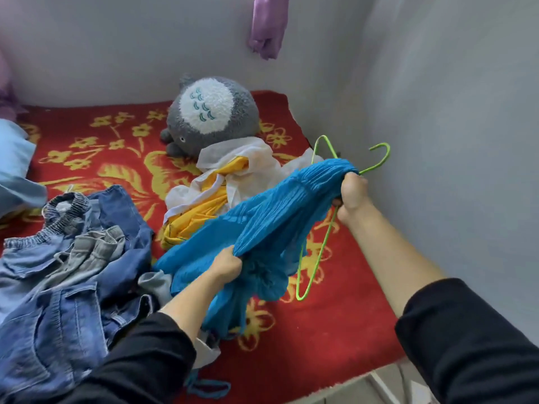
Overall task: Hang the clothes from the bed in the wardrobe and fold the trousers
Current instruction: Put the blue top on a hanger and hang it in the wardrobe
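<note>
While the bed (335, 330), red with yellow flowers, fills a pale-walled corner (320, 83), jeans (58, 287) heap at lower left | left hand (226, 265): grip clamped on blue garment (268, 217), centre frame | right hand (351, 191): grip clamped on garment top and green hanger (388, 154) | hanger partly hidden by cloth

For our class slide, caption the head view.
Left hand and right hand grip a blue garment with a green hanger over the red blanket.

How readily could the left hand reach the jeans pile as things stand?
Probably yes, once freed: the left hand grips the blue garment, but the jeans lie uncovered right beside it.
</note>
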